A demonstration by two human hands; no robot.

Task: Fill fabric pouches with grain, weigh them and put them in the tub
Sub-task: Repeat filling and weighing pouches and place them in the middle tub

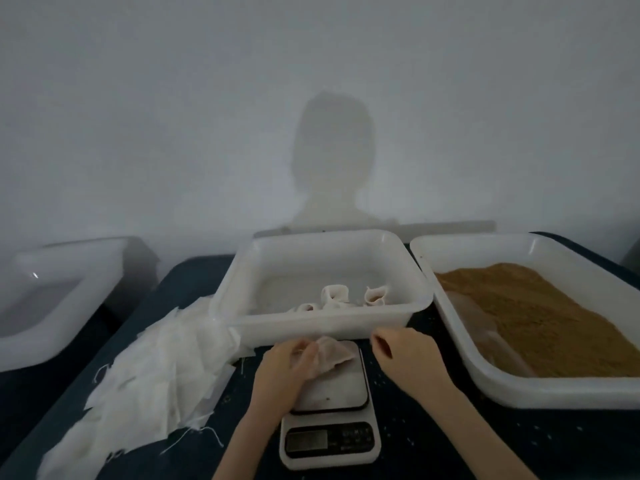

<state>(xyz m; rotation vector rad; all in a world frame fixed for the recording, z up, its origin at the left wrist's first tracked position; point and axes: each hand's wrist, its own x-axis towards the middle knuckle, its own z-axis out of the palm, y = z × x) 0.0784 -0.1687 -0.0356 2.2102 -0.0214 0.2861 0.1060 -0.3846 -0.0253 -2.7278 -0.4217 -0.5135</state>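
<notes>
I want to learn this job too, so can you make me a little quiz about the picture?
1. True or false: the middle tub already has filled pouches in it.
2. Which hand holds the pouch over the scale: A left, B right?
3. Fill in: the brown grain sits in the tub on the ____ side.

Key
1. True.
2. A: the left hand holds it; the right hand is beside it, holding nothing I can see.
3. Right.
</notes>
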